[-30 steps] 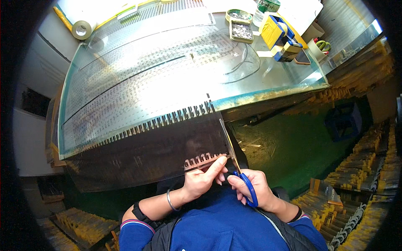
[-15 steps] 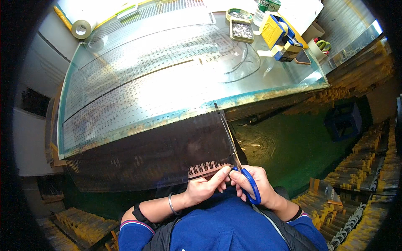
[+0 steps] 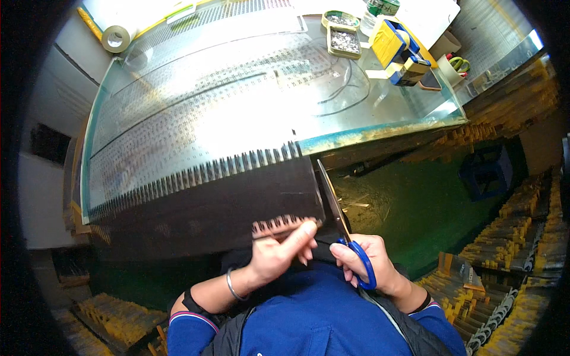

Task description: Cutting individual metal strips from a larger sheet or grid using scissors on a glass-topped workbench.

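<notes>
A dark, see-through film sheet with rows of small black marks hangs from the near edge of the glass tabletop toward me, its far part lying on the glass. My left hand pinches its near right corner between thumb and fingers; some finger skin shows through the comb-like marks. My right hand holds scissors with blue handles. Their blades point away from me, look closed or nearly so, and sit just right of the sheet's right edge, apart from it.
The glass tabletop has a teal edge. On it stand a blue and yellow tape dispenser, a tin of small bits and a tape roll. A blue stool stands on the green floor; racks of yellow-tagged strips line the right.
My left hand has moved slightly left and away from me with the film sheet, whose marked edge now lies farther onto the glass. The scissors have come away from its right edge.
</notes>
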Action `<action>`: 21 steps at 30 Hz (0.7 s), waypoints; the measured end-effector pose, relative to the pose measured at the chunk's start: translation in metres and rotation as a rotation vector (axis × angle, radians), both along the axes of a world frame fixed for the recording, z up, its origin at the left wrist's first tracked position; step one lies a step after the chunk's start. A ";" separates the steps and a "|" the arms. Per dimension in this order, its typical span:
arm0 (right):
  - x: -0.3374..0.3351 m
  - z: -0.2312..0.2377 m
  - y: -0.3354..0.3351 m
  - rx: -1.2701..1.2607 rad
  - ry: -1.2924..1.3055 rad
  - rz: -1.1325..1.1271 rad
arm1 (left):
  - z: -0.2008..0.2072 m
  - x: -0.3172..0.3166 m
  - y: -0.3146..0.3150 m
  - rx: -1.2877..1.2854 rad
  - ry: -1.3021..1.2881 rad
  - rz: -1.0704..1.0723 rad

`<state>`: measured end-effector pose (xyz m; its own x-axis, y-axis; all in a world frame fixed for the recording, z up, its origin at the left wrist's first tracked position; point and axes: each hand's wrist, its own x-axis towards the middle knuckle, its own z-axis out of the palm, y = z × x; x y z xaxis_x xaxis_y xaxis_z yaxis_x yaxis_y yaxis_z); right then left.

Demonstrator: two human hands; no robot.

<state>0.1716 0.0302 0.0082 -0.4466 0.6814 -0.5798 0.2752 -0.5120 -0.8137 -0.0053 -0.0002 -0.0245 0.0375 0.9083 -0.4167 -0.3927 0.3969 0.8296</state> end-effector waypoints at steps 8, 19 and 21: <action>0.021 -0.039 0.006 -0.062 0.013 0.259 | 0.002 -0.016 0.013 -0.021 -0.123 0.182; 0.019 -0.029 0.024 -0.118 0.211 0.372 | 0.016 -0.016 0.022 -0.077 -0.198 0.267; 0.019 -0.029 0.026 -0.170 0.259 0.358 | 0.017 -0.014 0.023 -0.094 -0.205 0.267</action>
<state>0.1903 0.0563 -0.0209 -0.7808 0.3628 -0.5086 0.2582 -0.5540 -0.7915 -0.0196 0.0223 -0.0080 -0.1049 0.8551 -0.5077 -0.6476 0.3287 0.6874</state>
